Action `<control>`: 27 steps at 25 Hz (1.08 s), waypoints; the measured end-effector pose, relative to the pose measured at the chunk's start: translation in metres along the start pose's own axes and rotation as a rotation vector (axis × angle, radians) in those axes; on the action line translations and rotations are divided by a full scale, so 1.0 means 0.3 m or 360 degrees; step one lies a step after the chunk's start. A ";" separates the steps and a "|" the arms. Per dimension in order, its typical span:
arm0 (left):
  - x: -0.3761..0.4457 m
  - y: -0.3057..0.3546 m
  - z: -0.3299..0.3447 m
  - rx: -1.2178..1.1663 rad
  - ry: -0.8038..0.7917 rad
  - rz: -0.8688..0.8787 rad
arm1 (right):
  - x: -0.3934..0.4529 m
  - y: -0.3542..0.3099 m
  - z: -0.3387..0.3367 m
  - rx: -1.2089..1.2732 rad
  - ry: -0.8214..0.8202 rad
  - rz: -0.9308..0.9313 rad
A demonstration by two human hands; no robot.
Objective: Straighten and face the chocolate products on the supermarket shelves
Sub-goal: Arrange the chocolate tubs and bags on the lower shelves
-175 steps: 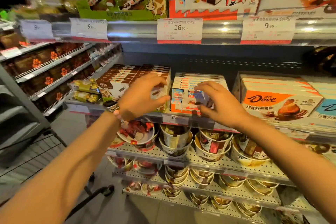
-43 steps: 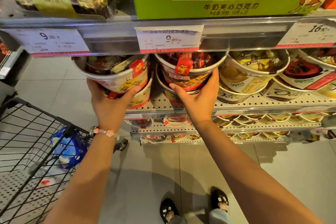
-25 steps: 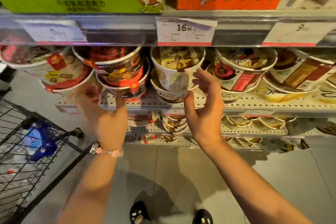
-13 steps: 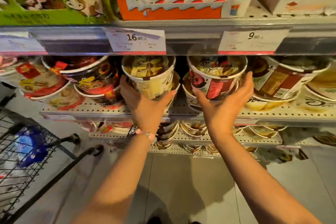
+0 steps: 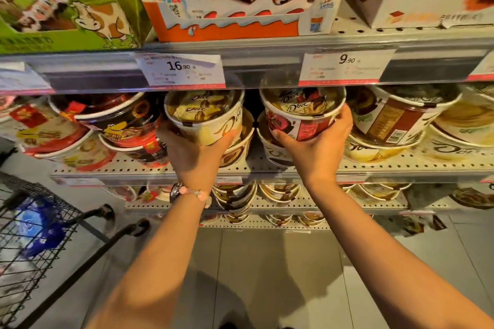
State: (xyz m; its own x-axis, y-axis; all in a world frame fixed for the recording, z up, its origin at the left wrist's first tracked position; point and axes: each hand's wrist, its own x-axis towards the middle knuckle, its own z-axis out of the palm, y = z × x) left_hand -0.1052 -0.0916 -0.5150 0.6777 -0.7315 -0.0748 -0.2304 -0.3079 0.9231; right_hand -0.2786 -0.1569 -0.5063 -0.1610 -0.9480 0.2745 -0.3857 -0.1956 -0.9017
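Stacked Dove chocolate tubs line the perforated middle shelf (image 5: 294, 165). My left hand (image 5: 192, 152) grips a cream-and-gold Dove tub (image 5: 205, 115) from below, thumb on its right side. My right hand (image 5: 315, 149) grips a red-and-brown Dove tub (image 5: 302, 109), fingers round its right side, thumb at its lower left. Both tubs sit on top of other tubs and tilt their lids toward me. A dark gap separates the two stacks.
Dark red tubs (image 5: 117, 120) stand to the left, more Dove tubs (image 5: 395, 117) to the right. Above are a Kinder box (image 5: 240, 2) and a green cow box (image 5: 66, 16). A black wire trolley (image 5: 34, 238) is at lower left. Lower shelves hold more tubs.
Both hands shifted rightward along the shelf from the red tubs to the Dove tubs and took hold of them. In the last half second the grip stays the same.
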 end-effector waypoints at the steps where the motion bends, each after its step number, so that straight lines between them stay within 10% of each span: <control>1: 0.004 -0.006 -0.018 0.0041 0.0186 0.0042 | 0.009 0.003 -0.012 0.0047 -0.0052 0.0037; 16: 0.031 -0.005 -0.177 -0.0191 -0.0230 0.0420 | 0.075 0.067 -0.098 0.0249 -0.0551 0.0039; 23: -0.018 -0.021 -0.115 -0.0100 0.0063 0.0429 | 0.013 0.033 -0.043 0.0092 -0.0252 -0.0025; 27: -0.018 0.019 -0.030 -0.0123 -0.0183 0.0163 | 0.018 -0.003 -0.011 0.0033 -0.0115 0.0078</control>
State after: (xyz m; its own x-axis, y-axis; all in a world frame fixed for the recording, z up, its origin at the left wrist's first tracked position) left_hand -0.1038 -0.0839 -0.5058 0.5683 -0.8226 -0.0172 -0.2368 -0.1836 0.9541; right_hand -0.2821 -0.1610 -0.5028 -0.1129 -0.9721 0.2055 -0.3597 -0.1528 -0.9205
